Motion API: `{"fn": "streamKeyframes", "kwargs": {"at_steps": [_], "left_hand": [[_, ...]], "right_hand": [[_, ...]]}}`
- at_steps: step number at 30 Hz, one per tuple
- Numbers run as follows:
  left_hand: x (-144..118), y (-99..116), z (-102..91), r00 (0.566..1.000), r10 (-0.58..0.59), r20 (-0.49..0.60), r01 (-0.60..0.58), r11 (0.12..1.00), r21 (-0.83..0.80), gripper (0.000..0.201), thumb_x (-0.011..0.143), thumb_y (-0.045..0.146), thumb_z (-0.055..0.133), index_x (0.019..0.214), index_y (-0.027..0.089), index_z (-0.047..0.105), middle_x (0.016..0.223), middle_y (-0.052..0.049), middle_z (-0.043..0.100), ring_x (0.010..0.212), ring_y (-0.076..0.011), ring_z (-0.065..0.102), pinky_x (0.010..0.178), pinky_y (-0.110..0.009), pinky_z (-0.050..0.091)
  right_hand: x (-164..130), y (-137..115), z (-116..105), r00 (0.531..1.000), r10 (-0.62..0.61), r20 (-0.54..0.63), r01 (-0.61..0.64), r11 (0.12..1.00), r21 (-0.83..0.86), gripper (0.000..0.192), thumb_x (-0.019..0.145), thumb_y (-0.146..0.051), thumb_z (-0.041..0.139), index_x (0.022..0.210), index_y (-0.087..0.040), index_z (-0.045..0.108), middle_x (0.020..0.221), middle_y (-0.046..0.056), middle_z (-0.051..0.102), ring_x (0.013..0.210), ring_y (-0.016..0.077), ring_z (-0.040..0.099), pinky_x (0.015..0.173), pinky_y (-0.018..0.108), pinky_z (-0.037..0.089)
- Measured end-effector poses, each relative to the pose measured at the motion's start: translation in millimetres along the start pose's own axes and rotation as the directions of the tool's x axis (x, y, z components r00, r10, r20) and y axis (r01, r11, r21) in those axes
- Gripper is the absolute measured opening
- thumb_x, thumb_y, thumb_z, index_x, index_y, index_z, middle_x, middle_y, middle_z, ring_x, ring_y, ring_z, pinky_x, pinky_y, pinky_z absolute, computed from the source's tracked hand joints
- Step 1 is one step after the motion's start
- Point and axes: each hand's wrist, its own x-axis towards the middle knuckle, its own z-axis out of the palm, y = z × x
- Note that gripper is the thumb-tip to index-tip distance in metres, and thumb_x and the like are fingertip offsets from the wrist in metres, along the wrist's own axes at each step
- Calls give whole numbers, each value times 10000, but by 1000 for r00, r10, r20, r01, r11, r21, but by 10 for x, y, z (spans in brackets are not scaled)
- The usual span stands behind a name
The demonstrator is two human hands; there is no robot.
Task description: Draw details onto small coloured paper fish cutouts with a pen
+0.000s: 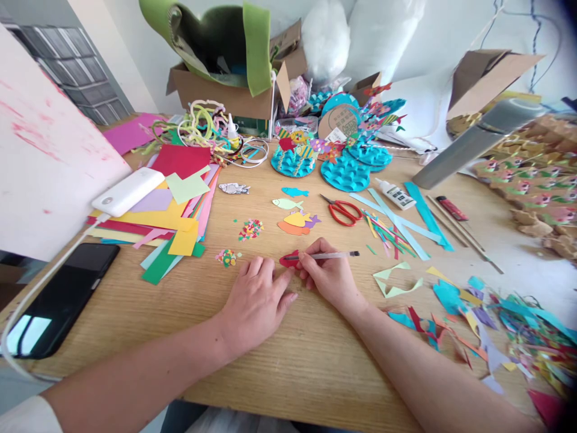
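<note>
My right hand [328, 270] is closed around a pen [336, 255], its tip down at a small red paper cutout [288, 259] on the table. Flat on the wood, my left hand [259, 294] rests with fingers stretched, the fingertips at the cutout's left and lower edge. Part of the red cutout is hidden under my fingers. Beyond it lie paper fish: orange [292, 228], yellow [298, 219], pale green [287, 204] and blue [295, 192]. A patterned grey fish [234, 189] lies farther left. Confetti piles [250, 229] sit left of the fish.
Red-handled scissors [344, 211], a glue bottle [395, 194] and paper strips [396, 222] lie to the right. Paper scraps [478, 325] cover the near right. At left are coloured paper sheets [183, 153], a power bank [128, 191] and a phone [67, 294]. Blue egg-carton pieces [345, 172] stand behind.
</note>
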Motion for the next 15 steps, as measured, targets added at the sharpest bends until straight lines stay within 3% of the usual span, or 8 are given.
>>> {"fn": "streamKeyframes", "kwargs": {"at_steps": [15], "left_hand": [[-12,0,0,1000,2,-9,-2,1000,0,370,930,390,458,1254,232,544,960,-79,493,931,-259,428,809,-425,397]], "right_hand": [[1,-13,3,1000,-2,0,2,1000,-12,260,811,-394,637,738,-208,470,546,-37,590,356,85,488,309,181,374]]}}
